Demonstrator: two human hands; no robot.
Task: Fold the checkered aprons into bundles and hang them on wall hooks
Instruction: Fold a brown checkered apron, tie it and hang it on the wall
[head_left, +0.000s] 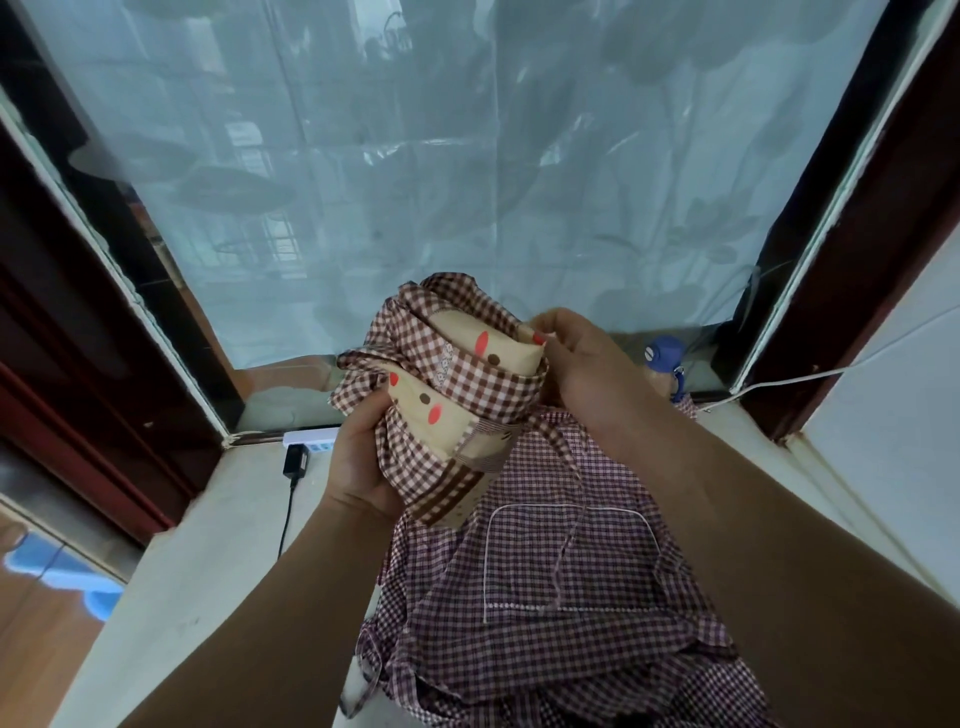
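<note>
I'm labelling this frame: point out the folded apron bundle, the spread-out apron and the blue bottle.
folded apron bundle (483, 385), head view, on the checkered band round its middle.
spread-out apron (608, 561), head view, on its white-stitched pocket.
blue bottle (664, 352), head view, on its cap.

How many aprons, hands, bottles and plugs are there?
Aprons: 2, the brown-checked bundle and the purple-checked apron lying flat.
Hands: 2, left hand and right hand, both gripping the bundle.
Bottles: 1, the blue-capped bottle.
Plugs: 1, the black plug.
Total: 6.
</note>
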